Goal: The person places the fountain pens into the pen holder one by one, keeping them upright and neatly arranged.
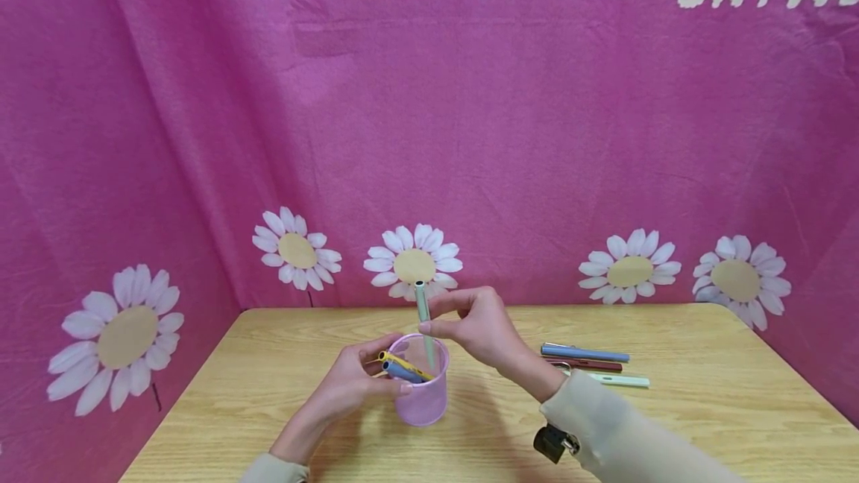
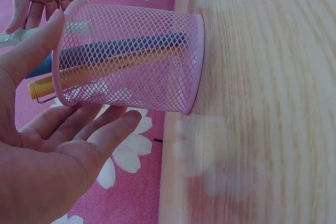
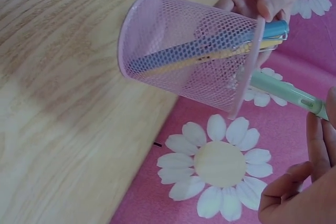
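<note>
A pink mesh pen holder (image 1: 423, 406) stands on the table. My left hand (image 1: 349, 381) holds it near the rim, thumb on the near side and fingers round the left. Inside, a yellow pen (image 3: 210, 54) and a blue pen (image 3: 184, 49) lean together towards that hand. Above the holder's right side, my right hand (image 1: 479, 325) pinches a light green pen (image 1: 423, 305) between thumb and fingers. This pen is nearly upright, its lower end inside the rim, as the right wrist view also shows.
On the wooden table (image 1: 268, 364), right of the holder, lie a blue pen (image 1: 593, 353), a dark red pen (image 1: 604, 365) and a pale green pen (image 1: 627, 380), side by side. A pink cloth (image 1: 523, 133) with daisies hangs behind the table and along its sides.
</note>
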`<move>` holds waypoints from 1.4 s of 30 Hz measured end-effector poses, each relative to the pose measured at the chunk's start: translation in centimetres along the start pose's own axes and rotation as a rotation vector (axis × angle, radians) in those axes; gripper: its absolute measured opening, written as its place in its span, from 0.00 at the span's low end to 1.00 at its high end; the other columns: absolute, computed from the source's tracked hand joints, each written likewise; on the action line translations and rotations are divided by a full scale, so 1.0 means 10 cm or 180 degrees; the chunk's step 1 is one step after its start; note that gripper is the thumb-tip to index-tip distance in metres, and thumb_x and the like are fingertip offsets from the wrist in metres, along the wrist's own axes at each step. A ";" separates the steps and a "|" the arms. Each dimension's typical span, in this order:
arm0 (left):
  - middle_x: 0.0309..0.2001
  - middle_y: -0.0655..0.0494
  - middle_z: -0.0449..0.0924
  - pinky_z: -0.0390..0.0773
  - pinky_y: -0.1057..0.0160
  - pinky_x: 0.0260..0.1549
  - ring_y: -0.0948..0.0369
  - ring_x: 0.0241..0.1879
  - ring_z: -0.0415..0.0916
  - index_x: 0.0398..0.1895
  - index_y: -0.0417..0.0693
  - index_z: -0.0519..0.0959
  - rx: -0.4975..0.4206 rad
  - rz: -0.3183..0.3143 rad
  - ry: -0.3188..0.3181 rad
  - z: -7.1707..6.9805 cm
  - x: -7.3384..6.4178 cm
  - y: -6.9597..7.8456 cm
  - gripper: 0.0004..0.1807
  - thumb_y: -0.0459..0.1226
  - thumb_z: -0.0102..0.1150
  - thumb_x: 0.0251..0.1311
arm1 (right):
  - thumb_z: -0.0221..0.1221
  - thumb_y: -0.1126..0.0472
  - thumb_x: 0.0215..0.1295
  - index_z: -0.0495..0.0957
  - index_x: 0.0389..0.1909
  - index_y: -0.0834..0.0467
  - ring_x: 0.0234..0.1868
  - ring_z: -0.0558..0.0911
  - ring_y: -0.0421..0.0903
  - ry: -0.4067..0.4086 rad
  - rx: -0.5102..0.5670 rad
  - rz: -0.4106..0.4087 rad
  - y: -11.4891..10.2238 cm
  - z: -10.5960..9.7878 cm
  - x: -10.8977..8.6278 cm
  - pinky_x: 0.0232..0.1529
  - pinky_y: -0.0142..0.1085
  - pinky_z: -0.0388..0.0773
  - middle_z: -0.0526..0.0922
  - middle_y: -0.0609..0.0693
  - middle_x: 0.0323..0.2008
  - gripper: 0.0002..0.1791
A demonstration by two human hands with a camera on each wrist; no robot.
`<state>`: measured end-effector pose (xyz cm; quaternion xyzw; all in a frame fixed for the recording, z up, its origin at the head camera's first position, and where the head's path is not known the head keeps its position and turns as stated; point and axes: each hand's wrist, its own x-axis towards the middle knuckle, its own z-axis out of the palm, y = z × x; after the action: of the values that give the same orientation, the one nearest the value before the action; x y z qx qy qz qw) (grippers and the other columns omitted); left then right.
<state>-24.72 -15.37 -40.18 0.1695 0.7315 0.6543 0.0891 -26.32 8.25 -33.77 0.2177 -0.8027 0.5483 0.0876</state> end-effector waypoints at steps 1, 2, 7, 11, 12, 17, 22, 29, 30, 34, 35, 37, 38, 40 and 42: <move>0.72 0.34 0.71 0.80 0.54 0.61 0.44 0.65 0.76 0.76 0.30 0.66 0.0007 -0.0002 0.0005 0.00 0.00 0.00 0.46 0.29 0.78 0.54 | 0.79 0.62 0.55 0.93 0.39 0.58 0.46 0.83 0.46 0.0006 -0.0014 0.0006 0.01 0.00 0.00 0.38 0.32 0.76 0.91 0.46 0.35 0.11; 0.72 0.34 0.71 0.80 0.55 0.61 0.44 0.65 0.77 0.76 0.30 0.66 0.0013 0.0002 0.0003 0.00 0.00 0.00 0.46 0.29 0.78 0.54 | 0.79 0.62 0.55 0.93 0.39 0.57 0.45 0.83 0.47 0.0006 -0.0027 0.0028 0.02 0.01 -0.01 0.38 0.33 0.76 0.91 0.46 0.35 0.11; 0.71 0.33 0.71 0.81 0.55 0.60 0.45 0.63 0.78 0.76 0.29 0.66 0.0014 0.0021 -0.0009 0.00 0.01 0.00 0.46 0.29 0.78 0.54 | 0.79 0.61 0.55 0.93 0.40 0.58 0.45 0.83 0.50 0.0006 -0.0042 0.0071 0.08 0.03 -0.02 0.37 0.32 0.74 0.91 0.46 0.35 0.11; 0.71 0.34 0.72 0.81 0.54 0.60 0.44 0.63 0.78 0.76 0.30 0.66 0.0041 0.0015 0.0017 0.01 0.00 -0.01 0.46 0.30 0.79 0.54 | 0.79 0.62 0.55 0.93 0.40 0.58 0.40 0.81 0.46 0.0008 -0.0033 0.0071 0.12 0.05 -0.04 0.32 0.31 0.71 0.91 0.47 0.35 0.12; 0.71 0.34 0.72 0.81 0.54 0.60 0.44 0.63 0.78 0.76 0.31 0.67 0.0045 0.0007 0.0023 0.01 0.00 -0.01 0.46 0.30 0.79 0.54 | 0.79 0.62 0.55 0.93 0.40 0.58 0.39 0.80 0.45 0.0013 -0.0029 0.0058 0.13 0.06 -0.03 0.31 0.31 0.70 0.91 0.47 0.35 0.12; 0.71 0.35 0.72 0.81 0.53 0.61 0.43 0.64 0.77 0.76 0.31 0.67 0.0073 -0.0007 0.0039 0.01 0.00 -0.01 0.46 0.31 0.79 0.54 | 0.79 0.63 0.55 0.93 0.40 0.59 0.37 0.80 0.42 0.0043 -0.0004 0.0046 0.15 0.07 -0.04 0.31 0.30 0.70 0.91 0.48 0.34 0.12; 0.71 0.35 0.72 0.80 0.52 0.61 0.43 0.64 0.77 0.76 0.32 0.67 0.0080 -0.0023 0.0036 0.01 0.01 -0.01 0.47 0.31 0.79 0.54 | 0.79 0.63 0.55 0.93 0.41 0.58 0.42 0.81 0.43 0.0063 -0.0013 0.0099 0.18 0.08 -0.05 0.37 0.32 0.74 0.92 0.47 0.36 0.12; 0.71 0.35 0.72 0.80 0.52 0.61 0.43 0.64 0.77 0.76 0.32 0.67 0.0061 -0.0052 0.0039 0.01 0.01 -0.01 0.47 0.31 0.80 0.54 | 0.79 0.62 0.56 0.93 0.41 0.58 0.46 0.82 0.45 0.0070 -0.0002 0.0093 0.22 0.09 -0.07 0.44 0.36 0.77 0.92 0.47 0.36 0.12; 0.71 0.35 0.72 0.80 0.52 0.61 0.43 0.64 0.77 0.76 0.32 0.67 0.0055 -0.0050 0.0038 0.01 0.01 -0.01 0.47 0.31 0.80 0.54 | 0.79 0.62 0.56 0.93 0.41 0.58 0.45 0.82 0.44 0.0075 -0.0009 0.0084 0.23 0.09 -0.07 0.43 0.36 0.76 0.92 0.47 0.37 0.12; 0.71 0.35 0.71 0.80 0.52 0.62 0.43 0.65 0.76 0.76 0.31 0.67 0.0054 -0.0031 0.0033 0.01 0.01 -0.02 0.47 0.31 0.80 0.53 | 0.79 0.63 0.55 0.93 0.40 0.58 0.40 0.79 0.43 0.0092 -0.0041 0.0106 0.25 0.09 -0.07 0.35 0.32 0.72 0.92 0.47 0.37 0.11; 0.71 0.35 0.72 0.80 0.51 0.62 0.43 0.65 0.76 0.76 0.31 0.67 0.0065 -0.0025 0.0032 0.01 0.02 -0.02 0.47 0.31 0.80 0.53 | 0.79 0.63 0.55 0.93 0.40 0.57 0.40 0.79 0.43 0.0100 -0.0052 0.0119 0.25 0.09 -0.07 0.36 0.33 0.72 0.92 0.47 0.37 0.11; 0.71 0.35 0.72 0.80 0.51 0.62 0.43 0.65 0.76 0.76 0.31 0.67 0.0081 -0.0015 0.0032 0.01 0.02 -0.02 0.47 0.31 0.79 0.53 | 0.79 0.63 0.55 0.93 0.40 0.57 0.43 0.80 0.43 0.0112 -0.0058 0.0146 0.25 0.10 -0.08 0.40 0.34 0.74 0.92 0.47 0.37 0.12; 0.71 0.35 0.72 0.79 0.51 0.62 0.42 0.65 0.76 0.76 0.31 0.67 0.0084 -0.0015 0.0035 0.01 0.02 -0.02 0.47 0.31 0.79 0.53 | 0.80 0.62 0.55 0.93 0.40 0.57 0.45 0.81 0.43 0.0117 -0.0060 0.0159 0.25 0.10 -0.08 0.43 0.35 0.76 0.92 0.46 0.37 0.12; 0.71 0.35 0.72 0.80 0.51 0.62 0.42 0.65 0.76 0.76 0.31 0.67 0.0087 -0.0016 0.0036 0.01 0.02 -0.02 0.47 0.30 0.79 0.53 | 0.80 0.62 0.55 0.93 0.40 0.57 0.48 0.82 0.44 0.0122 -0.0062 0.0165 0.26 0.10 -0.08 0.49 0.39 0.77 0.92 0.46 0.36 0.12; 0.71 0.35 0.72 0.80 0.51 0.61 0.43 0.64 0.76 0.76 0.31 0.67 0.0085 -0.0012 0.0034 0.01 0.01 -0.02 0.47 0.30 0.79 0.53 | 0.80 0.62 0.55 0.93 0.40 0.57 0.50 0.82 0.45 0.0115 -0.0049 0.0176 0.26 0.10 -0.09 0.53 0.43 0.78 0.91 0.46 0.36 0.11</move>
<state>-24.78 -15.26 -40.35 0.1658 0.7410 0.6452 0.0842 -26.58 8.34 -36.67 0.1847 -0.8108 0.5482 0.0886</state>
